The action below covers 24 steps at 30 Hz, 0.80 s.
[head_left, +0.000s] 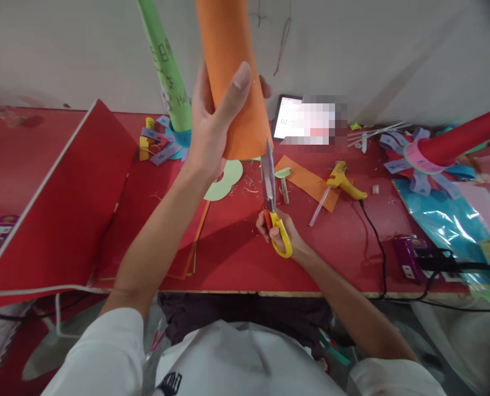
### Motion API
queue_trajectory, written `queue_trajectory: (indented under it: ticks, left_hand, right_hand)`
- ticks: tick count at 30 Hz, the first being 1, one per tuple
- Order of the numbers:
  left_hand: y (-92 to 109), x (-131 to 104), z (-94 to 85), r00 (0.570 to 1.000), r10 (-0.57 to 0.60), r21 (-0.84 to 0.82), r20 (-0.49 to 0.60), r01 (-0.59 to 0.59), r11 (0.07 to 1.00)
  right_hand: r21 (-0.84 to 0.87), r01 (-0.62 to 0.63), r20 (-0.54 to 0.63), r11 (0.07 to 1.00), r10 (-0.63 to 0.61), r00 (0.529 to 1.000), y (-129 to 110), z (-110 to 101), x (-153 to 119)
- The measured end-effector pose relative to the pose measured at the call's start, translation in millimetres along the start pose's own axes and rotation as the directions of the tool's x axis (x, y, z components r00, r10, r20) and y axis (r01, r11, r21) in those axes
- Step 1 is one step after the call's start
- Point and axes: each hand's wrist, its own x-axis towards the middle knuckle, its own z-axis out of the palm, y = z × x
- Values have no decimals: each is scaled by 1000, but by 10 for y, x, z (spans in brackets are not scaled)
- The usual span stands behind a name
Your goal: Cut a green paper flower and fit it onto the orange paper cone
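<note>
My left hand (pixel 218 115) is wrapped round an orange paper tube (pixel 232 49), held up above the table with its lower rim facing me. Scissors (pixel 268 187) with yellow and red handles are in my right hand (pixel 284 234), blades pointing up. The blade tips meet the lower right edge of the tube; whether they are cutting into the paper I cannot tell. Below the tube lies a pale green scalloped paper piece (pixel 224 181), partly hidden by my left wrist.
On the red table (pixel 237 258) lie a yellow glue gun (pixel 346 181) with a cord, an orange paper strip (pixel 306 181) and paper scraps. A lit tablet (pixel 303 118) leans at the wall. A green paper cone (pixel 166 66) stands left, near a red upright board (pixel 71 209). Purple power socket (pixel 414 258) sits right.
</note>
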Motion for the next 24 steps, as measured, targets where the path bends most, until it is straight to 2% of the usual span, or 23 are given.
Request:
queue_trajectory:
  ticks: [2, 8, 14, 20, 24]
  left_hand:
    - [16, -21, 23, 999, -7, 3, -54, 7, 1000]
    - [137, -109, 113, 993, -49, -24, -110, 46, 999]
    - [92, -60, 82, 997, -17, 25, -70, 18, 1000]
    - [90, -122, 132, 991, 8, 59, -137, 0, 998]
    - [91, -112, 86, 996, 22, 67, -91, -16, 998]
  right_hand:
    - [-5, 12, 23, 1000, -12, 1000, -15, 10, 2]
    - [-26, 80, 69, 996, -79, 995, 84, -29, -10]
    - [-10, 88, 37, 996, -87, 996, 94, -32, -6]
    - [-51, 44, 5, 998, -44, 999, 41, -26, 14]
    - [-75, 49, 2, 996, -49, 999, 52, -37, 18]
